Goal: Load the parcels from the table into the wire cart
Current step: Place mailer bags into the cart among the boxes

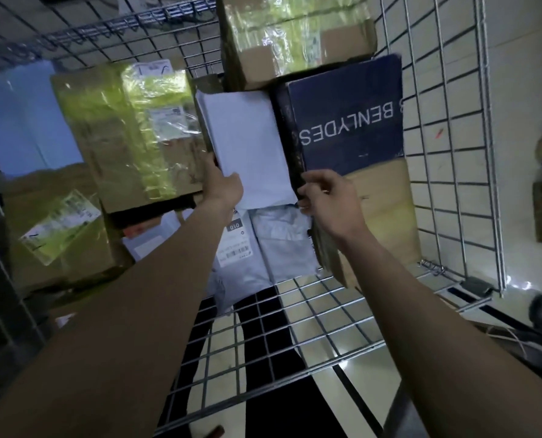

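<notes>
Both my arms reach down into the wire cart (pixel 446 159). My left hand (pixel 224 184) grips the near left edge of a white plastic mailer (pixel 247 143) that stands wedged between a cardboard box with yellow tape (pixel 130 134) and a dark blue box printed BENLYDES (pixel 348 112). My right hand (pixel 326 197) pinches the mailer's near right corner, against the blue box's edge. Under it lie grey mailers (pixel 282 245), one with a barcode label (pixel 235 245).
A taped cardboard box (pixel 295 36) sits on top at the back. A second yellow-taped box (pixel 58 235) and a pale blue parcel (pixel 17 118) fill the left side. The cart's wire floor (pixel 310 336) shows bare near me, over dark and light floor tiles.
</notes>
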